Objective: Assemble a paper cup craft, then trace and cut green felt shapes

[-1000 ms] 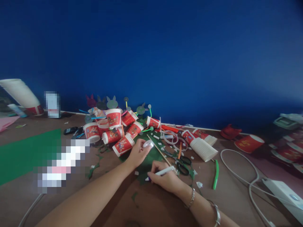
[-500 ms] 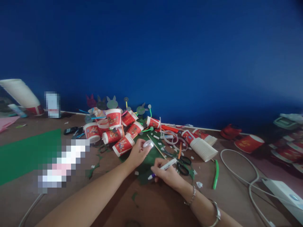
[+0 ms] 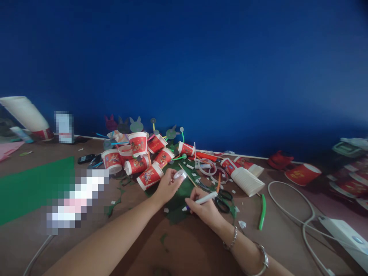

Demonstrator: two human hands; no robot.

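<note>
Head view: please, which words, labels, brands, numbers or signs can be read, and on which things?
No text can be read.
Red cups: printed markings, too blurred.
Marker: any print is too small.
White box: blue mark, not readable.

White-and-purple marker (image 3: 208,197); dark green paper (image 3: 177,203); red cups (image 3: 138,144), multicoloured print.

No words or numbers are clear enough to read. The cup on top of the pile (image 3: 138,144) has gold marks a bit like letters, but they are too small. The tipped cup at the right (image 3: 303,174) has yellow marks, too blurry to read.
</note>
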